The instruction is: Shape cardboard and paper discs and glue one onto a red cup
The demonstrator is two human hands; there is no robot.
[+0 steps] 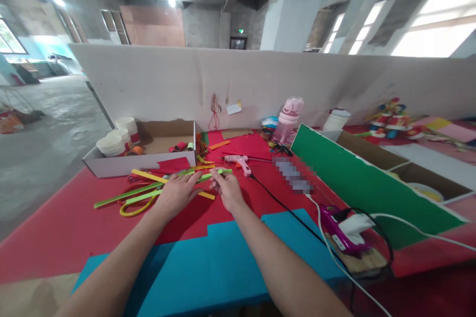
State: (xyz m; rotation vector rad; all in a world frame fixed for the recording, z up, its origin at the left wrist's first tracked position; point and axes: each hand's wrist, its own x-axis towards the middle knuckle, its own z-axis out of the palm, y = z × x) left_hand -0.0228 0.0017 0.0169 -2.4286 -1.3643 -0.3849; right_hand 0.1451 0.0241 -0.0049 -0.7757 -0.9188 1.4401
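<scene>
My left hand (pixel 178 194) lies palm down over several coloured strips, fingers stretched forward and thumb apart. A light green strip (pixel 206 176) shows between my hands, and its far end sticks out past my right hand (pixel 228 191). The right fingers are closed in a pinch on this strip. A yellow strip (pixel 148 176) and a darker green strip (pixel 115 199) run to the left of my left hand. The yellow handle of what look like scissors (pixel 138 212) lies beneath them. An orange-yellow strip (pixel 207 195) rests between my wrists.
Beyond my right hand lies a pink glue gun (pixel 240 162) with a black cord. A white box (pixel 137 162) with paper cups stands left. At right are a green-sided box (pixel 357 178), a purple power strip (pixel 344 233) and cables. Blue sheets (pixel 223 252) cover the near edge.
</scene>
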